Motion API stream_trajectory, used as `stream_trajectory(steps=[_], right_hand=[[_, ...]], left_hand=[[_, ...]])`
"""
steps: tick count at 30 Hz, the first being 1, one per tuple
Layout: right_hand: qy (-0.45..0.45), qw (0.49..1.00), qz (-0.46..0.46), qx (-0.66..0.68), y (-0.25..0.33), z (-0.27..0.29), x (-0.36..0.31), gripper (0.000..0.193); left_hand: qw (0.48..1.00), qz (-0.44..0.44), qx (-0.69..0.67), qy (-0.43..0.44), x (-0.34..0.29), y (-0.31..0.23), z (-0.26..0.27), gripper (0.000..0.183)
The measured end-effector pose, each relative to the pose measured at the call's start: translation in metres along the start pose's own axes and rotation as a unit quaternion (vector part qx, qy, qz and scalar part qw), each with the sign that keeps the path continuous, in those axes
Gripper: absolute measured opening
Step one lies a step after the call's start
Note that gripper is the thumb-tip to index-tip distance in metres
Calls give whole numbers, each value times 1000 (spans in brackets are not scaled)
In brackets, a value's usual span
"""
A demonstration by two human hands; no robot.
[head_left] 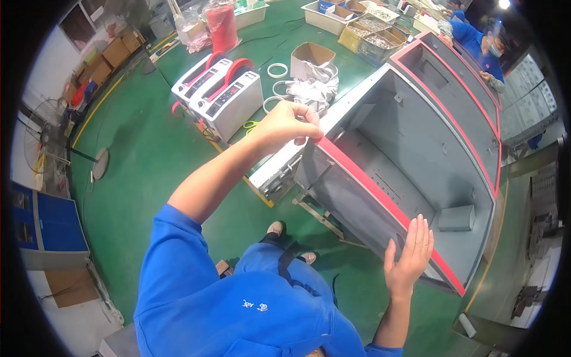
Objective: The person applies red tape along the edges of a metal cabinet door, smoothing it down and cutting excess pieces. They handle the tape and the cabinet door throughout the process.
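Note:
A large grey metal cabinet shell lies before me on its back, its open inside facing up. Red tape runs along its near edge from the left corner to the right corner. My left hand is at the left corner, thumb and fingers pinched on the end of the red tape. Farther right, my right hand rests on the same taped edge, its fingers stretched out. Inside the cabinet, a small grey box-shaped part sits near the right end.
Two white tape dispensers with red rolls stand left of the cabinet, beside a cardboard box, white cloth and tape rings. Bins of small parts stand beyond. A co-worker in blue leans over the cabinets' far end.

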State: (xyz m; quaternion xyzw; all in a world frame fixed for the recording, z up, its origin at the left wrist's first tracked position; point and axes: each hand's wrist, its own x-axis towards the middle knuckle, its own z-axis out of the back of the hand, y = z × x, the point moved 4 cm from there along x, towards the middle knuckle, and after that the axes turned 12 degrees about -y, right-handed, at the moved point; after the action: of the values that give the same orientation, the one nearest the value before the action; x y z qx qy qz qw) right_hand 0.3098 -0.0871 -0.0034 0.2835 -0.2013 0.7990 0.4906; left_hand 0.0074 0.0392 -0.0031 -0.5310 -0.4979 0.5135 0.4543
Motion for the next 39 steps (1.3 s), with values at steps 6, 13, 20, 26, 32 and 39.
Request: stream_trajectory(steps=[6, 13, 20, 26, 32, 39], right_hand=[[-6, 1000, 6, -7, 1, -1, 0, 51], [-4, 1000, 7, -16, 2, -2, 0, 51], [-4, 1000, 8, -16, 1, -2, -1, 51], [-3, 1000, -1, -17, 1, -3, -1, 51], [-5, 1000, -4, -18, 2, -4, 1, 51], [-5, 1000, -7, -24, 4, -4, 1, 53]], left_hand=[[1000, 17, -18, 7, 0, 1, 0, 11], [1000, 11, -14, 14, 0, 2, 1, 11], [1000, -17, 2, 1, 3, 5, 2, 10], [1000, -17, 5, 3, 2, 4, 2, 9], [1000, 2, 9, 7, 4, 11, 3, 10], [1000, -10, 19, 6, 4, 11, 3, 10]])
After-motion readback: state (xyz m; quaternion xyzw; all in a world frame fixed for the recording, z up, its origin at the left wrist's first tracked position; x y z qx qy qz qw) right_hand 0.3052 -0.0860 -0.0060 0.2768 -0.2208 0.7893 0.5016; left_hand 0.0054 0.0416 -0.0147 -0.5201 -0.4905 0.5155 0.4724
